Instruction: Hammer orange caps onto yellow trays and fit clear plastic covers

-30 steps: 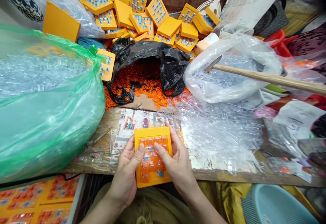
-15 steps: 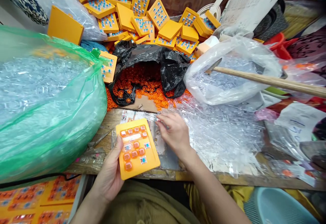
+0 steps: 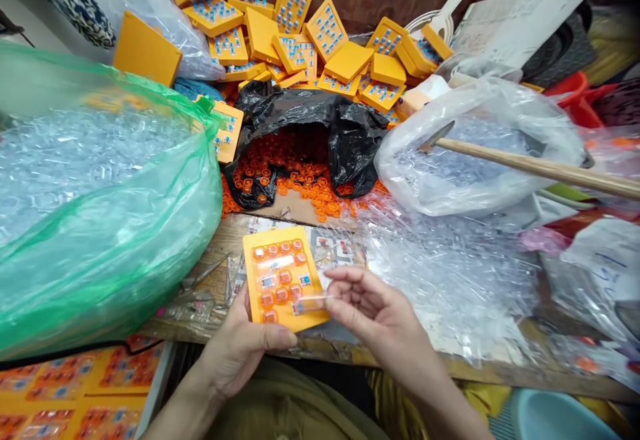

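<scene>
My left hand (image 3: 240, 350) is closed around the lower left of a yellow plastic panel (image 3: 277, 283), its thumb across the bottom edge. The panel tilts toward me, and several small orange translucent caps sit on its face. A longer clear piece lies near its upper rows, and small blue-and-white printed spots show between caps. Between thumb and fingertips, my right hand (image 3: 375, 310) pinches a clear plastic piece (image 3: 310, 303). That piece lies over the panel's lower right; whether it touches the face I cannot tell.
Loose orange caps (image 3: 313, 190) spill from a black bag (image 3: 310, 103). Clear pieces (image 3: 465, 273) are heaped on the right. A green bag (image 3: 125, 247) stands left; a white bag (image 3: 500, 197) with a wooden handle (image 3: 540, 162) across it, right. Yellow panels (image 3: 345, 60) are piled behind.
My right hand has moved from the worktop's back down to the panel's lower right, where a clear piece now shows in its fingers. My left thumb has shifted to the bottom edge.
</scene>
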### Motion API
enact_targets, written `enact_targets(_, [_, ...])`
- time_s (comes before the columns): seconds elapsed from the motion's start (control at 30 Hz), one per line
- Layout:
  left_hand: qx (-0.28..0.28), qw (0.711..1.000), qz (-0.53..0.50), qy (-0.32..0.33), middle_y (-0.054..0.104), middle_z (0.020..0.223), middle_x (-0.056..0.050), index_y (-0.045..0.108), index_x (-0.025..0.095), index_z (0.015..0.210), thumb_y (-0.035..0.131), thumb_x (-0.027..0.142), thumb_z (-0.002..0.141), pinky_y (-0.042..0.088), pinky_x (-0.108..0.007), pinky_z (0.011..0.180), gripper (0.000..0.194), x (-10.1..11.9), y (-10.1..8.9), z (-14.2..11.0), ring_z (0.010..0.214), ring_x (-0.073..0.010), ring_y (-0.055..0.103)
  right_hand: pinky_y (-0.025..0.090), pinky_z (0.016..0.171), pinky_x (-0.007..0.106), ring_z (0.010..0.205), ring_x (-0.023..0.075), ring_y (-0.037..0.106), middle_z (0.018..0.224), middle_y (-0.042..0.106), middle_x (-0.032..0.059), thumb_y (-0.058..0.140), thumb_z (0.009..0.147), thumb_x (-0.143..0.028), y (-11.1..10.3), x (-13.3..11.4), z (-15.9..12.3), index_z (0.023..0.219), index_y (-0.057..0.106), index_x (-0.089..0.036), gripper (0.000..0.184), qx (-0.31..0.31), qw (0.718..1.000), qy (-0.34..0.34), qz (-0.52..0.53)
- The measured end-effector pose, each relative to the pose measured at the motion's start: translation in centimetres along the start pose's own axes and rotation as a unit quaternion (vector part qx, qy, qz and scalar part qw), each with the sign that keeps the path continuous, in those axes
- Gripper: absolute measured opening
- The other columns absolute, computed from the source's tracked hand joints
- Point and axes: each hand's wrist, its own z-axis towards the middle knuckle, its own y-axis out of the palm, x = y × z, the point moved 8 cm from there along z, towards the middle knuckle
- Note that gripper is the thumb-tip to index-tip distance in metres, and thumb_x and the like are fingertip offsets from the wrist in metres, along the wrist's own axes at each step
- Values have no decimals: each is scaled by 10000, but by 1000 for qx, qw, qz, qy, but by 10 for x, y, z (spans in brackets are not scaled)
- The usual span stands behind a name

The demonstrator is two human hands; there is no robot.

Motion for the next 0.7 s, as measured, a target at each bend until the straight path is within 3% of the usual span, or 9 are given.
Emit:
enact_targets(0.07, [8, 999, 38, 7, 720, 1104, -135, 576, 162, 1182, 840, 19, 512, 511, -409, 937, 734, -2, 3, 2, 1038, -319, 666, 457, 526, 245, 567, 125, 548, 645, 596, -15, 709, 764, -373, 8, 10, -12, 841, 678, -218, 176, -6, 999, 41, 18])
enact_targets(0.13, [24, 997, 65, 19, 732, 1059, -138, 585, 149, 1108, 848, 39, 523, 539, -380, 872, 650, -3, 3, 3, 969, -295, 689, 416, 496, 243, 527, 115, 501, 607, 571, -20, 668, 803, -364, 13, 14, -16, 786, 671, -213, 151, -2, 999, 21, -29])
enact_targets(0.23, [48, 995, 86, 32, 735, 1042, -144, 570, 145, 1108, 858, 73, 532, 551, -370, 834, 648, -5, 0, 3, 936, -289, 697, 430, 524, 254, 561, 127, 542, 668, 622, -4, 621, 848, -312, 18, 14, -17, 793, 664, -216, 118, -6, 996, -28, -82])
enact_targets(0.33, [74, 990, 104, 52, 735, 1041, -148, 564, 137, 1112, 859, 119, 557, 551, -375, 836, 629, -3, 0, 2, 939, -293, 697, 461, 569, 255, 630, 138, 596, 710, 648, 1, 616, 860, -234, 19, 5, -18, 812, 674, -227, 76, -5, 991, -92, -100])
enact_targets(0.43, [86, 986, 114, 87, 735, 1047, -128, 560, 143, 1100, 842, 142, 587, 555, -363, 844, 586, 2, 4, 0, 942, -278, 701, 487, 747, 308, 874, 184, 623, 942, 658, 46, 656, 813, -177, 9, -9, -20, 801, 717, -254, 99, 68, 977, -159, -127])
enact_targets(0.47, [85, 985, 115, 98, 733, 1055, -122, 559, 145, 1098, 836, 143, 594, 556, -357, 847, 575, 4, 6, 0, 945, -271, 702, 479, 809, 333, 959, 204, 605, 1051, 634, 58, 687, 780, -181, 5, -9, -19, 772, 720, -256, 83, 94, 977, -151, -118])
enact_targets(0.53, [82, 983, 117, 119, 731, 1060, -116, 555, 148, 1096, 830, 150, 603, 559, -346, 847, 564, 5, 8, -1, 945, -262, 703, 481, 825, 346, 978, 215, 593, 1102, 608, 59, 754, 710, -223, 4, 3, -14, 700, 676, -236, 79, 97, 992, -71, -27])
enact_targets(0.63, [90, 977, 138, 137, 737, 1021, -107, 558, 151, 1066, 833, 167, 605, 569, -333, 814, 537, 5, 8, -1, 902, -255, 711, 494, 639, 255, 694, 138, 583, 756, 593, -11, 810, 640, -296, 19, 28, -12, 631, 511, -215, 310, 36, 979, 73, 188])
enact_targets(0.7, [97, 973, 157, 140, 742, 988, -98, 569, 154, 1032, 839, 172, 600, 572, -323, 789, 509, 5, 6, 0, 867, -249, 714, 467, 569, 215, 593, 105, 537, 634, 531, -54, 827, 613, -323, 22, 34, -14, 616, 430, -216, 411, 38, 965, 98, 241])
